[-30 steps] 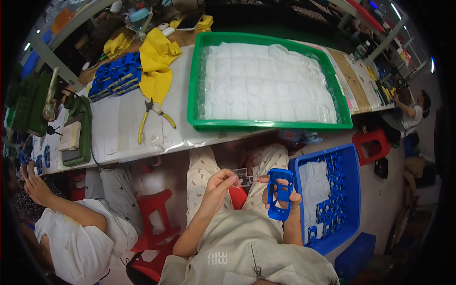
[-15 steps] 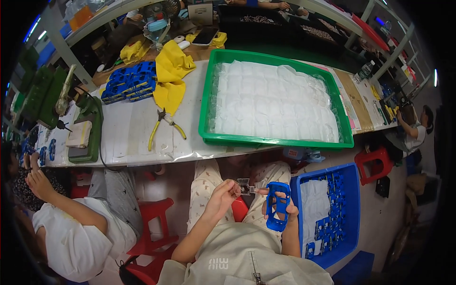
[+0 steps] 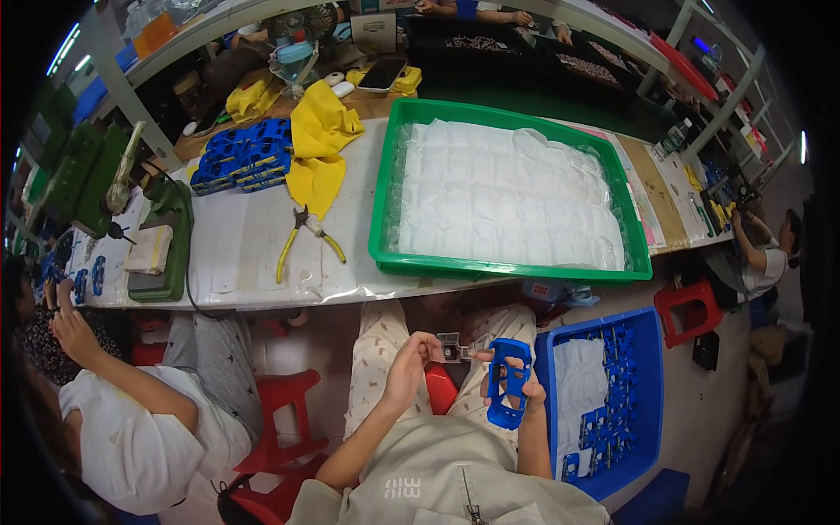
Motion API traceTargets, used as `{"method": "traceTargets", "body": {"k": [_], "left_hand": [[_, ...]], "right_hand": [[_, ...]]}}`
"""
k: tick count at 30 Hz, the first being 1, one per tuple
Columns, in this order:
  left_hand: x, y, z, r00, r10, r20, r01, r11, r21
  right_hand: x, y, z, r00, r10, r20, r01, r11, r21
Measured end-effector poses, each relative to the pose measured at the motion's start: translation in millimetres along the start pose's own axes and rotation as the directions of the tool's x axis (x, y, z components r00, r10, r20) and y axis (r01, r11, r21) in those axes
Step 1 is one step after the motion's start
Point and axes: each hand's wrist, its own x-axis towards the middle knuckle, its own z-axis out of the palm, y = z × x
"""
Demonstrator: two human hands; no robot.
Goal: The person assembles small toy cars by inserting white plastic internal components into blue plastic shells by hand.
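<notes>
Over my lap, my left hand (image 3: 408,366) pinches a small clear plastic piece (image 3: 452,348), shaped like a toy car's window part, between thumb and fingers. My right hand (image 3: 533,398) grips a blue toy car body shell (image 3: 507,414), which stands on end with its window openings showing. Fingertips of the right hand reach close to the clear piece; I cannot tell whether they touch it. The clear piece is beside the shell, not inside it.
A green tray (image 3: 516,270) lined with white padded sheets sits on the table. Left of it are yellow-handled pliers (image 3: 304,241), a yellow cloth (image 3: 317,131), stacked blue shells (image 3: 242,156) and a green press (image 3: 166,254). A blue crate (image 3: 653,385) holds more shells. Co-workers sit left and right.
The view has shifted slightly. My hands keep hold of the clear piece and the blue shell; the shell has turned a little, and the clear piece remains beside it.
</notes>
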Motion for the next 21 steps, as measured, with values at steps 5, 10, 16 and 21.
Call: {"method": "traceTargets", "body": {"k": [5,10,16,21], "left_hand": [[-2.7,0.1,5.4,0.999,0.006,0.033,-0.012,0.984,0.177],[-4.3,6.8,3.6,0.999,0.039,0.020,-0.043,0.974,0.223],[-3.7,5.8,-4.9,1.000,0.011,0.025,-0.013,0.996,0.090],[-5.5,0.9,-11.4,0.996,-0.084,0.011,0.084,0.991,-0.099]], "right_hand": [[1.1,6.3,-4.6,1.000,-0.009,0.003,0.009,1.000,-0.010],[1.1,5.2,2.2,0.997,-0.015,-0.075,0.015,1.000,0.007],[4.2,5.7,3.3,0.998,0.039,-0.044,-0.037,0.998,0.058],[6.1,4.7,9.1,0.999,0.030,-0.030,-0.029,0.998,0.056]]}}
